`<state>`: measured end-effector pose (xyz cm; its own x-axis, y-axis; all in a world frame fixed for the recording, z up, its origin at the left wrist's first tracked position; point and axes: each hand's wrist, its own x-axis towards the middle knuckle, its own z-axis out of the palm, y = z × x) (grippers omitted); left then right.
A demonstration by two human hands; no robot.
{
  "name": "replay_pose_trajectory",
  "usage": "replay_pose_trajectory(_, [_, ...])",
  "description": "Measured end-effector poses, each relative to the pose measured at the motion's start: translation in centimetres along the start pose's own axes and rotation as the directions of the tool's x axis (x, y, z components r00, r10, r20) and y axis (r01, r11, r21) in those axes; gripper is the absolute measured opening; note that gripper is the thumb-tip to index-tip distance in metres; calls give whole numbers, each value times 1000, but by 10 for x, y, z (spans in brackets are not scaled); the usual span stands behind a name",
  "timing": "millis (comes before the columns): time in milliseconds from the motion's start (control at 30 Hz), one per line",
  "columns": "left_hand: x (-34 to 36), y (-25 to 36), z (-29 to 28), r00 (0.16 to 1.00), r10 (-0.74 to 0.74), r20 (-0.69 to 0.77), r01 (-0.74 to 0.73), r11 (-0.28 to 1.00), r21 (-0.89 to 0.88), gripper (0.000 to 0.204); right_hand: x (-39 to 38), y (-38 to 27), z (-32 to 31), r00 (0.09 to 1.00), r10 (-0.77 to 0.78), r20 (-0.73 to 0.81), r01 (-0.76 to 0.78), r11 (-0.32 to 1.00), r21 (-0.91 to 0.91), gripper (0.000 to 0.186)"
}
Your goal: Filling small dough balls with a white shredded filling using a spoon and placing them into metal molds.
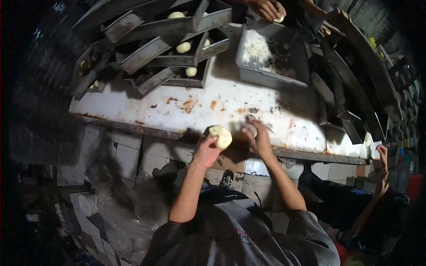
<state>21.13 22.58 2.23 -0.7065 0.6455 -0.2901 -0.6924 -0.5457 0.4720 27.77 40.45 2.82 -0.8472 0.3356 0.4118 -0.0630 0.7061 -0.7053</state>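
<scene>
In the head view, a pale dough piece [221, 137] is pinched by the left hand [207, 153] at its fingertips, jutting toward the right hand [261, 135], whose thumb and fingers are held apart near the table [164, 111] edge.

left grip [207, 153]: pinching pale dough piece [222, 138] | right grip [261, 137]: thumb and fingers spread near stained counter [146, 107] | left: angled metal pans [147, 55], several bearing dough balls [183, 47] | beyond: gray tub [273, 78], white shreds [255, 46] inside, co-worker's hand [265, 9] above | right: more metal pans [339, 84]
</scene>
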Motion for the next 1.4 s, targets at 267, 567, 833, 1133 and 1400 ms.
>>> replay_pose_trajectory(267, [-82, 47, -47, 800, 569, -192, -464, 789, 403, 30, -37, -157, 80, 917, 76, 392, -277, 828, 487, 33])
replay_pose_trajectory(567, [-238, 143, -160, 791, 611, -25, -403, 552, 730, 28, -56, -289, 194, 872, -311, 378, 125, 888, 443, 21])
replay_pose_trajectory(833, [-311, 191, -217, 608, 755, -248, -562, 629, 538, 24, -109, -353, 302, 824, -198, 531, -73, 892, 446, 24])
replay_pose_trajectory(1133, [-295, 259, -276, 535, 775, -336, -572, 625, 531, 26, -82, -380, 375, 729, -518, 448, 279, 822, 496, 19])
replay_pose_trajectory(1400, [-221, 368, -306, 766, 642, 17, -384, 437, 814, 36, 30, -371, 459, 761, -271, 589, -74, 866, 495, 33])
